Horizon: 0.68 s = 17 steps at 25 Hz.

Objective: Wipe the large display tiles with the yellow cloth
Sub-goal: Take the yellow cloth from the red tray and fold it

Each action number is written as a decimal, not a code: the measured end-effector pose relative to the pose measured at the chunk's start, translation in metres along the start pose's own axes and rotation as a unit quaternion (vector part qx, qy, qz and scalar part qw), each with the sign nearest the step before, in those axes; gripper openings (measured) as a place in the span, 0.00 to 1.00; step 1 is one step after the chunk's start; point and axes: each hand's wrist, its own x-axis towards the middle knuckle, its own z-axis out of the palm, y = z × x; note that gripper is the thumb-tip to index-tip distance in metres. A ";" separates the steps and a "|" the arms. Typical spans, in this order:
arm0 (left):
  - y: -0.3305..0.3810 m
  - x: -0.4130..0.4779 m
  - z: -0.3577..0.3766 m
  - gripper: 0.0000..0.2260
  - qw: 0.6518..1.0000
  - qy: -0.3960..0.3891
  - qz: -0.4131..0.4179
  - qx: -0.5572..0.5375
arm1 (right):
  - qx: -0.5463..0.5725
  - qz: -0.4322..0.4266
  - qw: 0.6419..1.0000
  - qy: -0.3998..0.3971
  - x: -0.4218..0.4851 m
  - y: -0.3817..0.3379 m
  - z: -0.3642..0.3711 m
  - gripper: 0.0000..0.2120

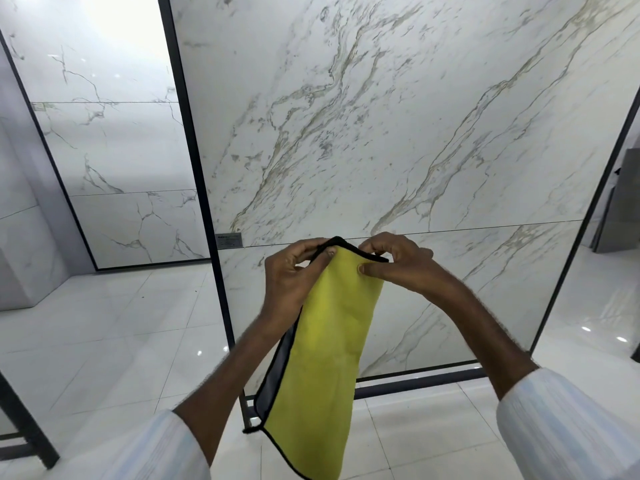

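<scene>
Tile: I saw the big white tile (pixel 381 133), veined grey and gold, filling the far middle and right. It stood upright, and a thin seam crossed it just behind the hands.
Floor: glossy white floor (pixel 121 341) ran along the near left and right, with light spots on it.
Left tile: a second marble panel, the left tile (pixel 114 150), stood farther back on the left and was brightly lit at its top.
Frame: a black frame (pixel 194 150) edged the tile, and its bottom rail sat on the floor.
Cloth: the yellow cloth (pixel 329 341), edged in black, hung near me in front of the lower tile. It was held by its top edge, and its grey back showed at the lower left.
Sleeves: pale striped sleeves (pixel 571 427) covered both forearms at the near corners.
Left hand: my left hand (pixel 291 275) pinched the cloth's top left corner, thumb on the yellow face and fingers curled behind.
Right hand: my right hand (pixel 394 261) pinched the top right edge, thumb pressed on the yellow and fingers bent over the black edging.
Label: a small grey label (pixel 229 241) sat at the tile's left edge by the seam. I could not read its text.
</scene>
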 end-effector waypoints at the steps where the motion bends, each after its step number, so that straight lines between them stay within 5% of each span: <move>1: 0.004 0.003 -0.002 0.09 1.000 0.000 -0.003 -0.003 | -0.003 0.013 1.000 -0.017 0.000 0.006 0.001 0.20; 3: 0.014 0.008 -0.011 0.08 1.000 0.002 -0.004 0.001 | -0.022 0.050 0.998 -0.043 -0.001 0.016 -0.002 0.27; 6: 0.021 0.015 -0.035 0.08 1.000 0.015 0.000 0.019 | -0.022 0.062 0.997 -0.036 -0.005 0.023 -0.020 0.22; 12: 0.007 0.012 -0.068 0.09 0.995 0.067 -0.069 -0.030 | 0.051 -0.131 0.990 -0.026 -0.004 -0.024 -0.041 0.19; 17: -0.004 -0.001 -0.064 0.07 0.993 0.086 -0.078 -0.011 | 0.065 -0.169 0.983 -0.013 0.002 -0.039 -0.050 0.12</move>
